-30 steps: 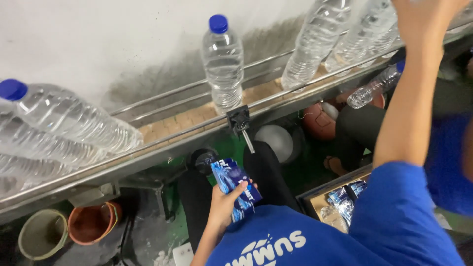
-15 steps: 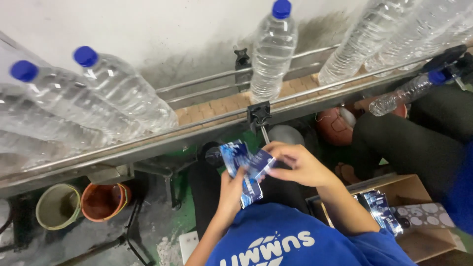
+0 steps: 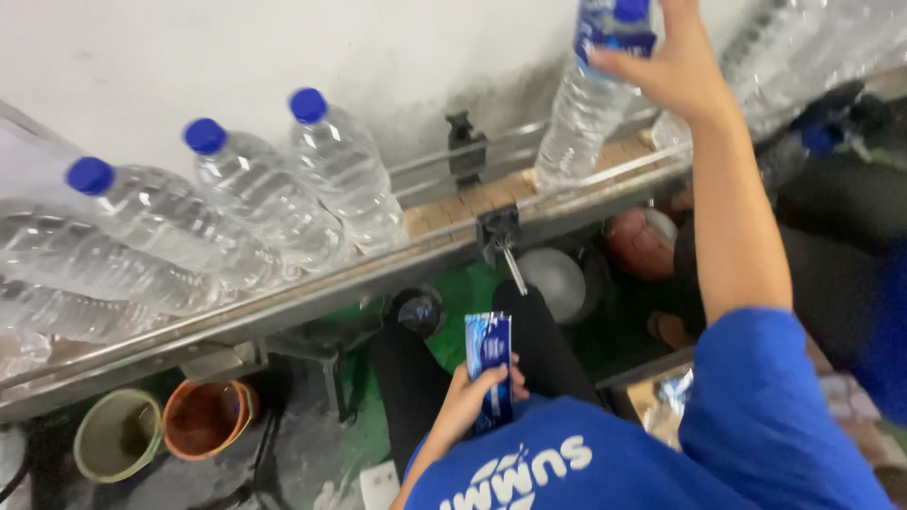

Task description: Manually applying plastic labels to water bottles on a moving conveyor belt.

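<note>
My left hand (image 3: 470,399) holds a stack of flat blue sleeve labels (image 3: 489,364) above my lap. My right hand (image 3: 666,59) is stretched up to the conveyor and holds one blue label (image 3: 605,28) around the neck of a clear water bottle (image 3: 584,113) with a blue cap. That bottle stands upright on the conveyor belt (image 3: 453,203) between its metal guide rails. Further left, several clear blue-capped bottles (image 3: 335,175) stand in a row on the same belt.
Under the conveyor stand a green pot (image 3: 111,436) and an orange pot (image 3: 200,419). A cardboard box (image 3: 652,397) with more labels sits at my right. Another person's dark trouser leg (image 3: 831,274) and a lying bottle (image 3: 803,151) are at the far right.
My right hand left the label stack with one label and rose to the bottle on the belt. The bottles have moved rightward along the conveyor, and more have come in from the left.
</note>
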